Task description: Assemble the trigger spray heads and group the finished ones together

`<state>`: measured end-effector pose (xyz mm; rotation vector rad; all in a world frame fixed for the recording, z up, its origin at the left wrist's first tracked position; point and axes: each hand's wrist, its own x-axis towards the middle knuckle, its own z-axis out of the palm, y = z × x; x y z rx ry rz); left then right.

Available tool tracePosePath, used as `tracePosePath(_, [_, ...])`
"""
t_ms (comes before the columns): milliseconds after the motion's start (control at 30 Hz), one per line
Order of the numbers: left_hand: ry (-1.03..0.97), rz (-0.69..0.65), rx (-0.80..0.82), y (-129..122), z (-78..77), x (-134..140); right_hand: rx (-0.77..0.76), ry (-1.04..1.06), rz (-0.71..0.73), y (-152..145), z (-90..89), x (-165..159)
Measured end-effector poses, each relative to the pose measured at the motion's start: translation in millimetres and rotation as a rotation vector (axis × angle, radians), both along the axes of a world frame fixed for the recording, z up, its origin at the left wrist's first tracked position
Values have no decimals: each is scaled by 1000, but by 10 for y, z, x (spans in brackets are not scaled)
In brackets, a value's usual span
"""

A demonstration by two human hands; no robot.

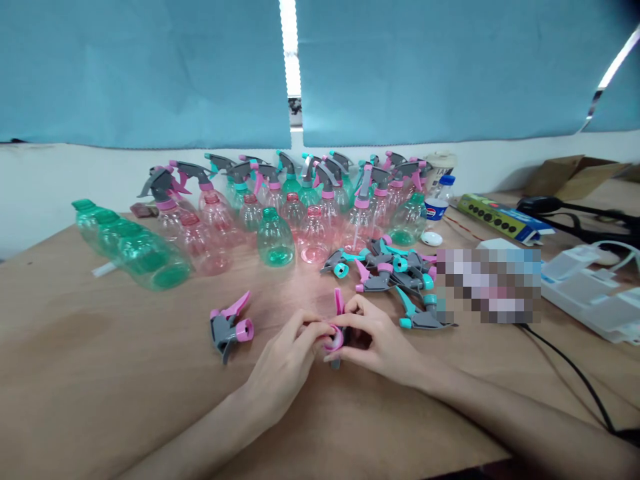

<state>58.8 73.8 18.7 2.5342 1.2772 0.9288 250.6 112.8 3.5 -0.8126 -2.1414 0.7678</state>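
Pinching a spray head [334, 341] at its pink collar [341, 339] with the bent, bunched fingers of the left hand [290, 350], and clasping the same piece from the other side with the right hand [380, 340], forefinger above and thumb below, curved rather than spread. Holding it between both hands over the near middle of the table [100, 373], with the pink trigger [339, 300] pointing away and the round opening turned back. Cannot tell whether resting on the wood or raised just off it. To the left, near the left hand, a loose head [220, 330] in grey and pink. To the right, just beyond the right hand, a pile of heads [383, 270] with pink or teal parts. Farther back, crowded together, open bottles [314, 243], pink and green, in front of topped bottles [361, 223]. At far left, green bottles [145, 250] tipped over against one another. Beside the crowd at right, a blue-capped drink bottle [437, 203] and a white oval object [431, 239].
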Motion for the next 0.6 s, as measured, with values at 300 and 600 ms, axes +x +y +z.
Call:
tracePosePath(300, [-100, -12, -69, -30, -5, 7, 57, 4, 1, -10, -25, 12])
tracePosePath(600, [-20, 78, 125, 5, 30, -48, 61, 13, -9, -3, -7, 11])
